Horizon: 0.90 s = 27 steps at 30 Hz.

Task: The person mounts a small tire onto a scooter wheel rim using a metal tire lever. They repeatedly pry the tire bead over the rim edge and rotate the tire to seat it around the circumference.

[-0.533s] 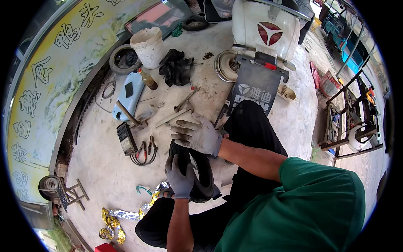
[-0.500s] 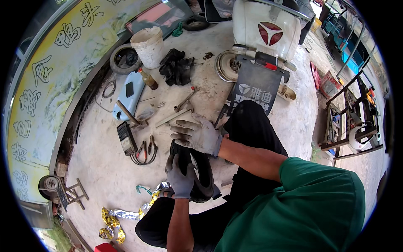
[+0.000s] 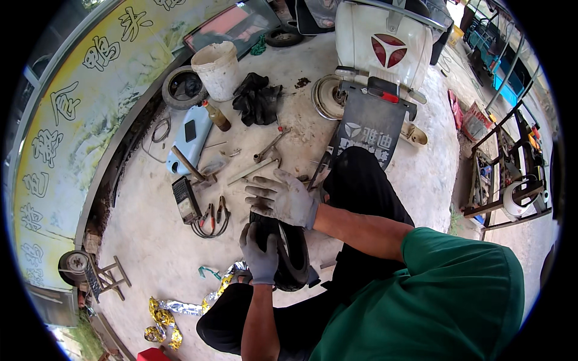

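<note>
Two gloved hands [image 3: 261,260] [image 3: 284,200] are at one black tyre [image 3: 293,277].

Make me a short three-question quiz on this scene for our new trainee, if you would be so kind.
1. Multiple choice: what does the left hand hold?
a) a white bucket
b) a black tire
c) a hammer

2. True or false: the right hand is open and gloved.

3. Fill in the missing colour: a dark, phone-shaped item lies on a pale ____ panel.

Key: 1. b; 2. true; 3. blue.
</note>
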Motion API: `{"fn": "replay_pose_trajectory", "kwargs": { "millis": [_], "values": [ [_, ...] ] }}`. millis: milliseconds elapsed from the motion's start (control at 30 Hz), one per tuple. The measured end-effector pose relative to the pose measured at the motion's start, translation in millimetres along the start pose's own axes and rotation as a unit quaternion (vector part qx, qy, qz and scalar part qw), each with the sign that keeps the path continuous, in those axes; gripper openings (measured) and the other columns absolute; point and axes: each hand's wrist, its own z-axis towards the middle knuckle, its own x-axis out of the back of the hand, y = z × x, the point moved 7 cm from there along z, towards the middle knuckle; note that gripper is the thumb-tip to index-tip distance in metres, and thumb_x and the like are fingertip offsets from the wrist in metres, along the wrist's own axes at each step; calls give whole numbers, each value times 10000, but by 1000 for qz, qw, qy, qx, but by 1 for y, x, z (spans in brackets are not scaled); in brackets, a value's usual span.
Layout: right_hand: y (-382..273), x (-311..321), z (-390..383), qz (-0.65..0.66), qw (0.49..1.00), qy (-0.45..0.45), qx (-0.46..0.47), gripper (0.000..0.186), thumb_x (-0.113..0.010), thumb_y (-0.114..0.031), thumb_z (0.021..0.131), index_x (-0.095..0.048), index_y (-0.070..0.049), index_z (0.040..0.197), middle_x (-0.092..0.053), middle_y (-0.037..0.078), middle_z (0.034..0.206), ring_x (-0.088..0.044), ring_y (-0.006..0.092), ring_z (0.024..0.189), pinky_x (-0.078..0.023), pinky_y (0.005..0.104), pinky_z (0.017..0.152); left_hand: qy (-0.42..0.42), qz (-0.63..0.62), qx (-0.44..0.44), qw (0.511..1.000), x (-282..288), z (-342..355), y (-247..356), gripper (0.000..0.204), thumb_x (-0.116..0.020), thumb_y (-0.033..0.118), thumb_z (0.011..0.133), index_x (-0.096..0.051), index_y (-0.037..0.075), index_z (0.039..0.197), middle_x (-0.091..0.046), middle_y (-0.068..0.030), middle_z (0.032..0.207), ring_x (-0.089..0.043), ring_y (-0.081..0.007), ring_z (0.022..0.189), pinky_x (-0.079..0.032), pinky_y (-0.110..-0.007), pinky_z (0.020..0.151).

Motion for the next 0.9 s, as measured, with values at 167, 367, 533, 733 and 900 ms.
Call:
{"fn": "replay_pose_trajectory", "kwargs": {
  "millis": [167, 367, 533, 733, 900],
  "values": [
    [5, -8, -4, 32, 995, -88, -41, 652, -502, -576, 1039, -549, -92, 1472, -565, 186, 1502, -578, 355, 1345, -488, 510, 1110, 3, -37, 129, 991, -3, -5, -36, 712, -753, 290, 934, -474, -51, 1493, -530, -290, 1436, -539, -436, 1326, -443, -459, 1132],
    [7, -4, -2, 33, 995, -80, -49, 655, -506, -575, 1039, -548, -96, 1483, -563, 185, 1513, -582, 355, 1347, -485, 510, 1114, -44, -65, 188, 979, -9, -7, -52, 797, -760, 374, 949, -432, -72, 1523, -556, -292, 1442, -561, -393, 1342, -439, -430, 1142],
    [11, -4, -3, 25, 994, -87, -54, 650, -507, -575, 1040, -543, -106, 1489, -547, 183, 1536, -584, 355, 1346, -482, 515, 1117, -66, -108, 206, 970, -14, -9, -49, 819, -756, 415, 953, -428, -71, 1525, -569, -290, 1456, -585, -376, 1334, -450, -418, 1134],
    [14, -3, -3, 33, 995, -80, -55, 656, -510, -575, 1038, -537, -103, 1493, -554, 186, 1527, -594, 353, 1331, -493, 510, 1102, -93, -121, 227, 962, -24, -12, -55, 850, -751, 446, 961, -399, -68, 1539, -578, -288, 1454, -580, -363, 1354, -453, -409, 1133],
    [18, 1, -2, 30, 995, -77, -62, 659, -522, -580, 1029, -544, -101, 1482, -578, 185, 1494, -618, 339, 1282, -511, 501, 1075, -87, -159, 210, 961, -24, -11, -55, 840, -751, 428, 968, -390, -69, 1542, -595, -260, 1442, -596, -337, 1331, -451, -394, 1131]
  ]
}}
